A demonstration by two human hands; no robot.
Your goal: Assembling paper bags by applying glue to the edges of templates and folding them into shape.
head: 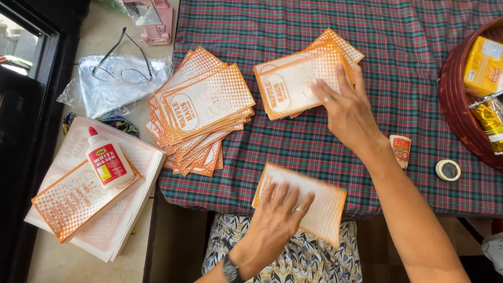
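Our left hand (277, 217) lies flat, fingers spread, on one orange bag (306, 202) at the near edge of the plaid cloth (408, 68). Our right hand (348, 110), open too, presses a small stack (301, 76) farther up the cloth, right of the big fanned pile (201, 112).

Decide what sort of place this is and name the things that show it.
Probably a home craft table: a red-and-green plaid tablecloth, fanned orange-and-white printed paper sleeves, a white plastic glue bottle with a red cap, and wire-framed glasses.
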